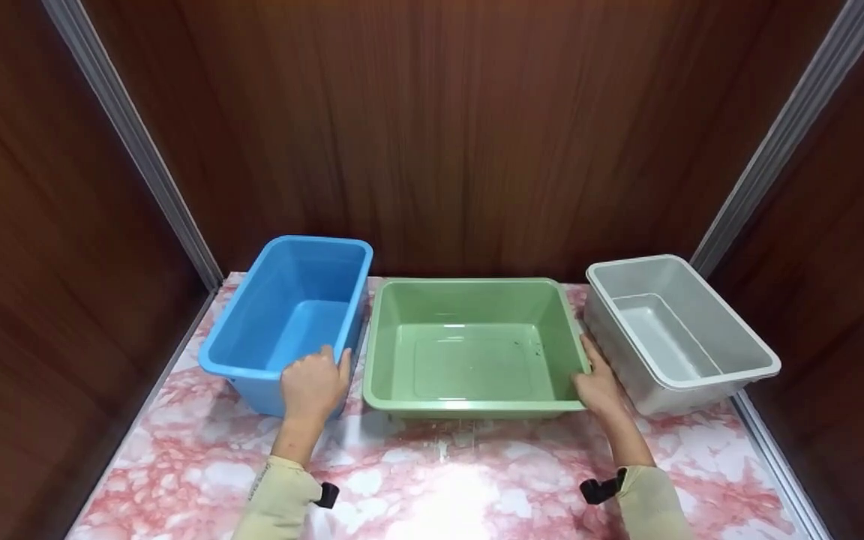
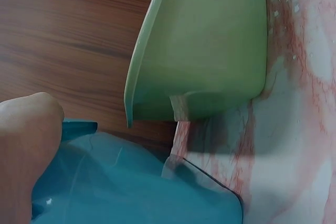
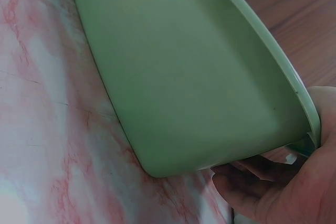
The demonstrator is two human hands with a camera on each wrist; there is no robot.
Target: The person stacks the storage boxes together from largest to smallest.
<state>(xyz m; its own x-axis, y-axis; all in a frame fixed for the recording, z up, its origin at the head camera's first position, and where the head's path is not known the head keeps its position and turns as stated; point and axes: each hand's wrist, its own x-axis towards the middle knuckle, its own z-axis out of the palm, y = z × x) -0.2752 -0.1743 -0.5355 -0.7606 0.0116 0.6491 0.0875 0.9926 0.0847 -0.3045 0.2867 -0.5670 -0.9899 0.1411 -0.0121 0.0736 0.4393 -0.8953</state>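
A blue plastic bin (image 1: pixel 237 372) stands on the left, angled. My left hand (image 1: pixel 313 384) grips its rim at the front right corner; the fingertips are hidden in the head view. The left wrist view shows the hand (image 2: pixel 26 145) at the blue bin's (image 2: pixel 131 182) rim. In the middle sits a green plastic bin (image 1: pixel 469 406), its inside bare. My right hand (image 1: pixel 601 386) holds the green bin by its front right corner. In the right wrist view, the fingers (image 3: pixel 241 190) reach below the green bin's (image 3: pixel 184 87) rim, along the outer wall.
Right of the green bin stands a light grey bin (image 1: pixel 724 379), seemingly stacked, turned at an angle. All rest on a red-and-white marbled tabletop (image 1: pixel 372 480). Brown wood-grain panels (image 1: pixel 462 150) enclose the back and sides, with metal strips (image 1: pixel 132 142) at the corners.
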